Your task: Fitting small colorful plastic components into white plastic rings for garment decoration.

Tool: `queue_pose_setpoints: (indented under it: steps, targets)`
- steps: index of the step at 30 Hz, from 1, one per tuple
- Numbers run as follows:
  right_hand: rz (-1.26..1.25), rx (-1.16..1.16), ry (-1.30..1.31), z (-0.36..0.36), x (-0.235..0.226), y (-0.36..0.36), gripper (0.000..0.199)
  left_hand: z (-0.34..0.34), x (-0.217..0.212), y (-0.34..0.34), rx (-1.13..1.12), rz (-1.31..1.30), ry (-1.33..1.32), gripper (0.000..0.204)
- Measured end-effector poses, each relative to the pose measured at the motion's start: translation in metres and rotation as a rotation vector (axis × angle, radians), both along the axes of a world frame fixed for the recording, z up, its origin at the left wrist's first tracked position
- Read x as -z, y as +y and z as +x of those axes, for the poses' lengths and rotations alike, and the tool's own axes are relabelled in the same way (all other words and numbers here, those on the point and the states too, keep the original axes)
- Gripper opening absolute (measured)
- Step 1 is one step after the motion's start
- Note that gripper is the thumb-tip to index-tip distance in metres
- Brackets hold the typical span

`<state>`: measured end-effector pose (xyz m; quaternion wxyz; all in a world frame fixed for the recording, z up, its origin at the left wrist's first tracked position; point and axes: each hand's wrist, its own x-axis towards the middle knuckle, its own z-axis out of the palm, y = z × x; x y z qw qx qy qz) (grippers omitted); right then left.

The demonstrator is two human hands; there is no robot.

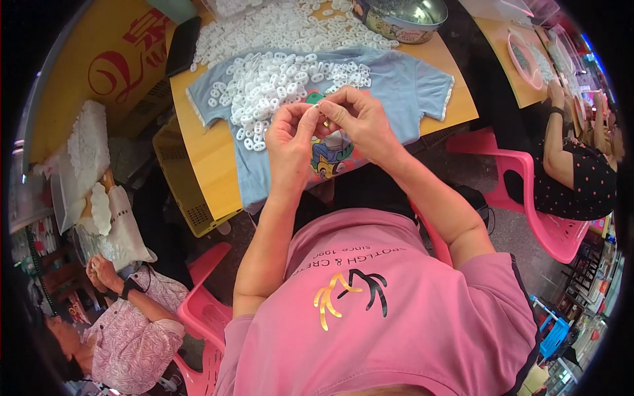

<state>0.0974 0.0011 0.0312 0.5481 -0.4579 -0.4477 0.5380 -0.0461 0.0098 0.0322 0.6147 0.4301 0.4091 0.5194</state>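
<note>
My left hand (292, 135) and my right hand (362, 125) meet over a light blue T-shirt (396, 89) spread on the table. Both are closed in a pinch, thumbs and fingertips together. A small white piece (316, 106) shows between the fingertips; most of it is hidden by them. Just beyond my hands, a heap of white oval plastic pieces with holes (274, 82) lies on the shirt. A colourful printed picture (328, 158) on the shirt shows below my wrists.
More white pieces (264, 33) cover the yellow table's (201, 155) far side. A round metal tin (406, 20) stands far right, a black phone-like slab (183, 46) far left. A yellow crate (173, 165) sits beside the table. Other people work left and right near pink chairs (515, 171).
</note>
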Motion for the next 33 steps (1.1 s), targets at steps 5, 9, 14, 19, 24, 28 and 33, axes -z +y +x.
queue_pose_setpoints:
  steps: [5,9,14,19,24,28,33]
  targets:
    - [-0.058,-0.122,-0.163,0.015,-0.029,0.000,0.015,-0.012,-0.013,0.002,0.085,-0.117,-0.135,0.016]
    - [0.346,-0.106,-0.557,0.028,-0.028,0.007,0.013,-0.015,-0.018,0.001,0.099,-0.124,-0.135,0.016]
    - [0.675,-0.159,-0.845,0.031,-0.039,0.008,0.011,-0.018,-0.018,-0.006,0.185,-0.081,-0.075,0.017]
    - [0.683,-0.303,-0.908,0.033,-0.039,-0.002,0.010,-0.022,-0.026,-0.020,0.223,-0.099,0.007,0.015]
    - [0.644,-0.329,-0.719,0.028,-0.030,-0.010,0.010,-0.019,-0.027,-0.029,0.185,-0.105,-0.002,0.014]
    - [0.620,-0.299,-0.620,0.024,-0.035,-0.012,0.010,-0.018,-0.030,-0.031,0.157,-0.016,0.067,0.013]
    - [0.570,-0.320,-0.607,0.023,-0.031,-0.011,0.009,-0.017,-0.030,-0.030,0.142,-0.011,0.138,0.011]
